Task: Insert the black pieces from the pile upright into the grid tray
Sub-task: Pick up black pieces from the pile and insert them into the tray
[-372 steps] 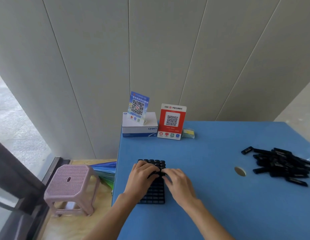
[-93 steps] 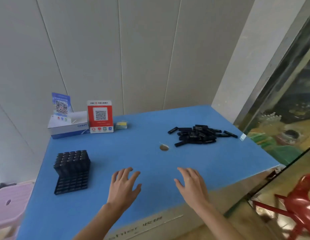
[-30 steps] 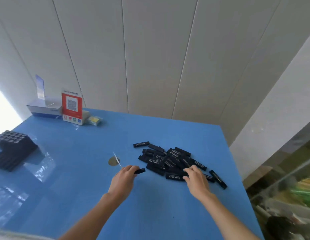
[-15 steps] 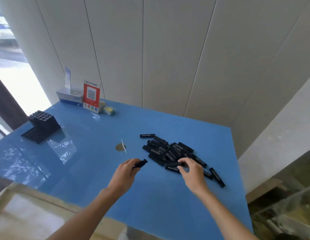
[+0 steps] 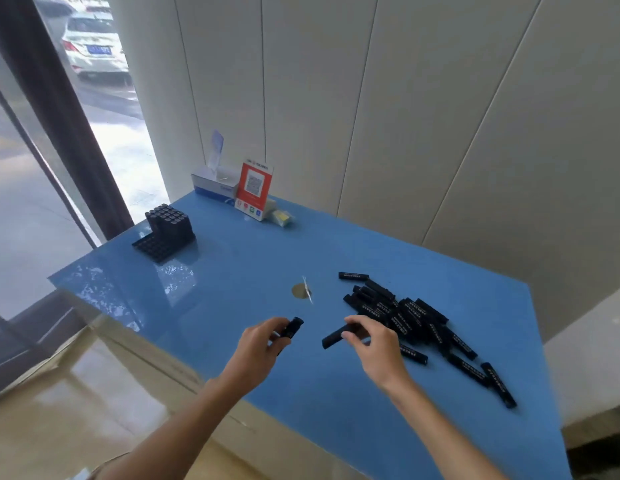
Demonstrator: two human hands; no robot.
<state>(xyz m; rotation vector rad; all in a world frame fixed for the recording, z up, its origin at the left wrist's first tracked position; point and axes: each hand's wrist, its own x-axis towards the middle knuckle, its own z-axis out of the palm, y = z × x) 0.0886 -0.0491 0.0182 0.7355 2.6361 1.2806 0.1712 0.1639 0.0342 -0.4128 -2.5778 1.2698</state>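
Blue table (image 5: 232, 271) by a window. Left hand (image 5: 258, 344) grips one black piece (image 5: 292, 328), right hand (image 5: 374, 344) pinches another (image 5: 336, 336) beside the pile (image 5: 412, 317). I'd carry both end-down to the far tray (image 5: 156, 245), already half filled.

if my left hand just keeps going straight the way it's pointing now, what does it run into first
Probably nothing close. The left hand, gripping a black piece, points up-right toward the round hole in the blue table, left of the pile. Depth is unclear.

Bright daylight floods in from the window (image 5: 59, 133), left of the blue table (image 5: 253, 258), glaring off its glossy top; edges bend, perhaps slightly blurred.
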